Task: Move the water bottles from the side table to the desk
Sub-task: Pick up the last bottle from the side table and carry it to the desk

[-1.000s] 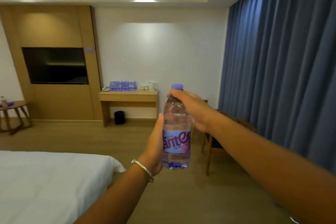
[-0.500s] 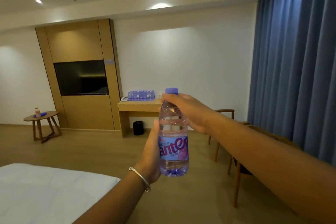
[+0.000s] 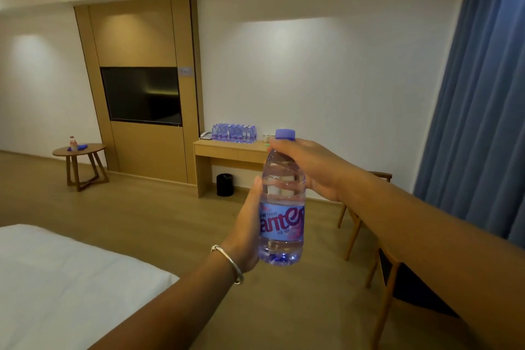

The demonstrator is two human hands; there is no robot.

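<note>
The water bottle (image 3: 282, 202) you carry looks full, so expect some weight, and thin plastic walls that give if you squeeze. The smooth label may slip — the ribbed shoulder and the neck under the cap are the surer holds. Your left hand (image 3: 246, 231) curls round the lower body at the label; your right hand (image 3: 308, 163) wraps the shoulder just below the cap, fingers closed on it. The bottle is upright in mid-air, well apart from the desk (image 3: 231, 148) — a pack of bottles (image 3: 234, 132) sits at its back edge.
</note>
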